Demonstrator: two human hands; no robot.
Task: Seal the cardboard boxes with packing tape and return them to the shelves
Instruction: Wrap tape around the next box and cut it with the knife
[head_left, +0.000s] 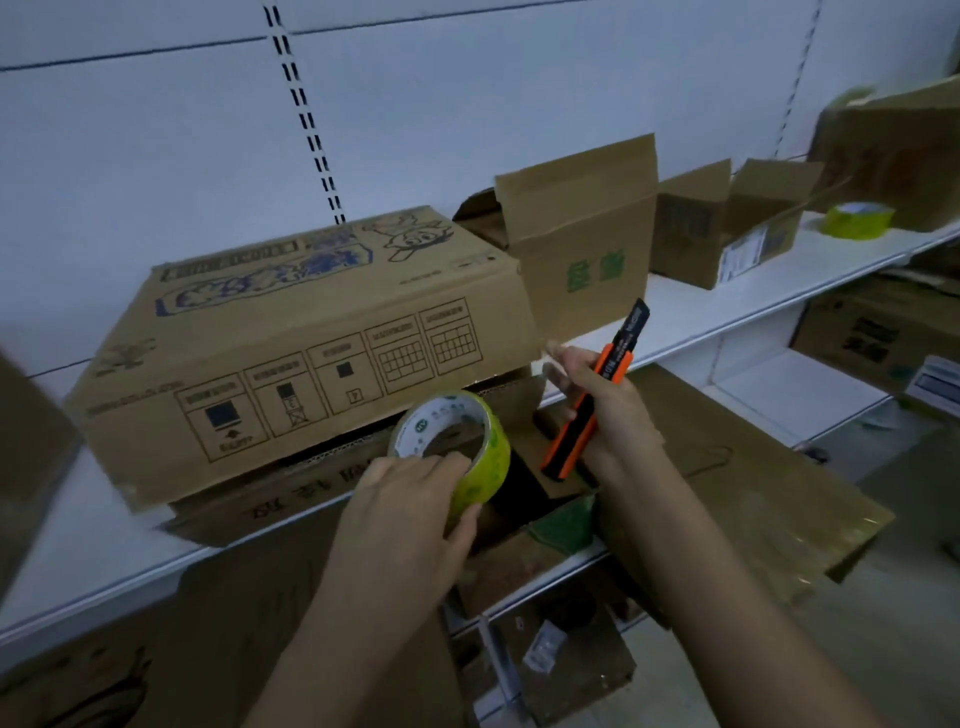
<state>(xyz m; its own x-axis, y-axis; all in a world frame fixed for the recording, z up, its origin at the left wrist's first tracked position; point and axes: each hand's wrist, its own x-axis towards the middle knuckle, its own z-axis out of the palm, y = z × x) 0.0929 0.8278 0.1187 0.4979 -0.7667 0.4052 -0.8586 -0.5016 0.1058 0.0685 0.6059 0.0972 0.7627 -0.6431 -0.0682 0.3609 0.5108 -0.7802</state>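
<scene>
Two tools in hand: yellow-green roll of packing tape (457, 447) gripped by left hand (410, 499), fingers curled round its rim; orange-and-black utility knife (592, 400) clasped in right hand (602, 410), fingers wrapped about the handle. Printed brown cardboard box (291, 353) closed, lying on white shelf (727, 306) atop a flattened carton (270, 499). Step judged: tape being readied. Next: free end to be found, laid along a seam. Nearby: open-flapped box (582, 249) touching at right, second tape roll (857, 221) farther off.

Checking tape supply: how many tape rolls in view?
2. One roll is gripped in the left hand, in front of the printed box. A second roll sits on the shelf at far right. More could be hidden behind boxes.
</scene>
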